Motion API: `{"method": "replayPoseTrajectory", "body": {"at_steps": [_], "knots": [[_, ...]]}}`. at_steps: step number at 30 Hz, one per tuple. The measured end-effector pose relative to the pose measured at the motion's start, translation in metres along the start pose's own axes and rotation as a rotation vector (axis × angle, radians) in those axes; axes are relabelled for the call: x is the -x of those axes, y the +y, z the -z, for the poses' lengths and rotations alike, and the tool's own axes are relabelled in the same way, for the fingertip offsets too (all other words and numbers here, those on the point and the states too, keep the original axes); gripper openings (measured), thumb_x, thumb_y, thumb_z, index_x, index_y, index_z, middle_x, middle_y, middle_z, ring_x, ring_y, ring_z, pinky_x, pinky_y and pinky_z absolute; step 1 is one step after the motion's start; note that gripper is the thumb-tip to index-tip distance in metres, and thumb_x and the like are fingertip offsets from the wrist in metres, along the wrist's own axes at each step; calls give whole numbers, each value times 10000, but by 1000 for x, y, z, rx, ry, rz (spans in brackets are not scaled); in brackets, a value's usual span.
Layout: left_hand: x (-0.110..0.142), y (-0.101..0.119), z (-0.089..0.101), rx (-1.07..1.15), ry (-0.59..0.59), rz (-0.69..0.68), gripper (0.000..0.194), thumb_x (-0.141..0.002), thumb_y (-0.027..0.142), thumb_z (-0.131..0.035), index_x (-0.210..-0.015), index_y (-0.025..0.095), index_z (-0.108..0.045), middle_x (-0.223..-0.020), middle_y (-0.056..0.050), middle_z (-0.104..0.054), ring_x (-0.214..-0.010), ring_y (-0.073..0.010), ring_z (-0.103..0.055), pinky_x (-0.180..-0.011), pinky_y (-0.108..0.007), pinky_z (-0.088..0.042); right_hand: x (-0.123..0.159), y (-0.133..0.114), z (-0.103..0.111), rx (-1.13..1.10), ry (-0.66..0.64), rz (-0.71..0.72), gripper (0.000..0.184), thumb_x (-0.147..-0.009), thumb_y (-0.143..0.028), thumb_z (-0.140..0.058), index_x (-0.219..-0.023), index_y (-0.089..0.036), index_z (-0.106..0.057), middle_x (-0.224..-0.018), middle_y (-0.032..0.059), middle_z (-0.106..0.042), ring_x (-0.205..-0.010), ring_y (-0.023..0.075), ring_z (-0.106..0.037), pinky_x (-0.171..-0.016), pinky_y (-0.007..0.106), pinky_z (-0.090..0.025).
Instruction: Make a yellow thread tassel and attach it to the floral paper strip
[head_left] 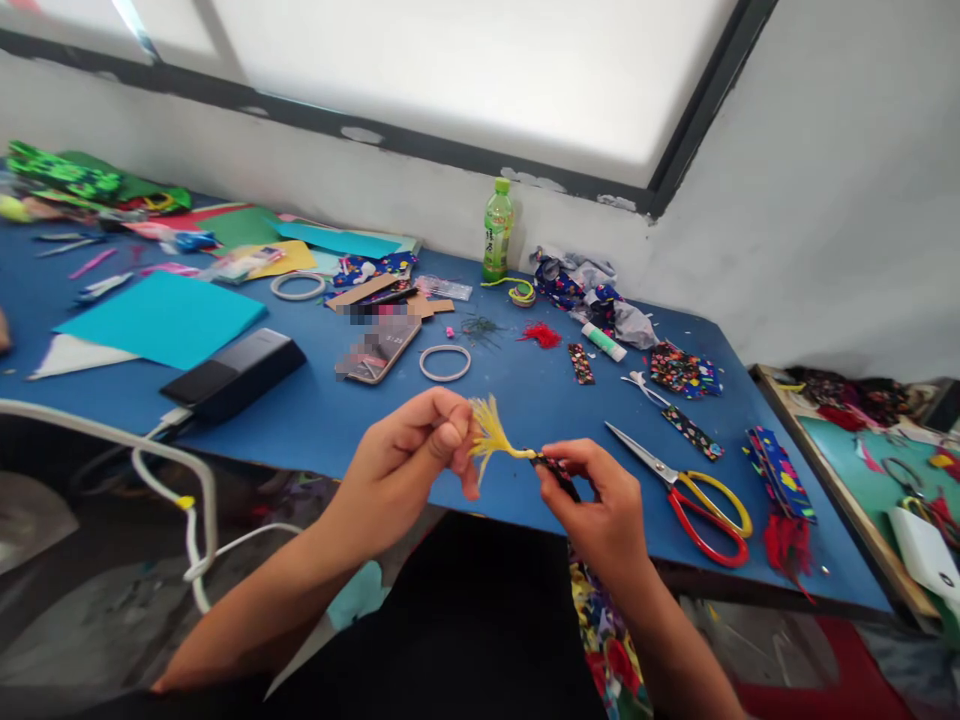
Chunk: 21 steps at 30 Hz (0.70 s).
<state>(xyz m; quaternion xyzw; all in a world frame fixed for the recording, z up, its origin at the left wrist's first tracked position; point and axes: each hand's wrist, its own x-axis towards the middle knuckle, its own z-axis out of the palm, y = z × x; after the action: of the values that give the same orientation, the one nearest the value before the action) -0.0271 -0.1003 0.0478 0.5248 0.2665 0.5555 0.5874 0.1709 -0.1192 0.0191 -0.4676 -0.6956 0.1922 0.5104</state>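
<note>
My left hand point(409, 455) is curled closed, its fingertips pinching the frayed end of a yellow tassel point(489, 436). My right hand point(600, 500) is closed too, pinching the tassel's other end where it joins a small dark patterned strip point(559, 470). Both hands hover over the near edge of the blue table point(330, 410). Red-and-yellow scissors point(694, 495) lie on the table just right of my right hand.
A phone point(379, 345), a black box point(236, 372) with a white cable, a white ring point(445, 362), teal paper point(161, 318), a green bottle point(497, 230), a glue stick point(604, 342), red feathers point(541, 335) and patterned fabric scraps point(682, 370) lie on the table. A second worktop point(877, 470) stands at right.
</note>
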Motion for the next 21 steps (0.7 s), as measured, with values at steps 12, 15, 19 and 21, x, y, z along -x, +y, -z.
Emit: {"method": "replayPoseTrajectory", "body": {"at_steps": [12,15,19,21], "knots": [[-8,2,16,113,304,42,276,-687,345,-817,-680,149,-624,-556,49,-483,-484,-45,-435,-400,-110,-518,2,6,20,66,-59,64,120,-835,-104,-622,-887,-206,-658,-812,14,-677,-727,132,-641,-671,244,-530],[-10,0,18,141,345,65,295,-637,341,-849,-681,148,-629,-552,55,-486,-482,-37,-436,-414,-102,-536,1,6,23,91,-80,81,136,-840,-96,-620,-902,-211,-659,-818,11,-678,-731,129,-643,-684,245,-531],[-13,-6,19,208,389,73,321,-600,321,-873,-698,144,-623,-561,62,-491,-481,-27,-438,-456,-111,-573,1,11,24,198,-132,153,174,-857,-69,-585,-929,-213,-652,-845,26,-693,-782,149,-654,-726,277,-541],[-15,-8,19,239,395,83,336,-577,302,-887,-692,141,-615,-562,63,-491,-482,-25,-443,-473,-115,-583,2,14,25,271,-160,199,195,-868,-61,-561,-950,-214,-649,-880,39,-704,-820,165,-658,-751,301,-546]]}}
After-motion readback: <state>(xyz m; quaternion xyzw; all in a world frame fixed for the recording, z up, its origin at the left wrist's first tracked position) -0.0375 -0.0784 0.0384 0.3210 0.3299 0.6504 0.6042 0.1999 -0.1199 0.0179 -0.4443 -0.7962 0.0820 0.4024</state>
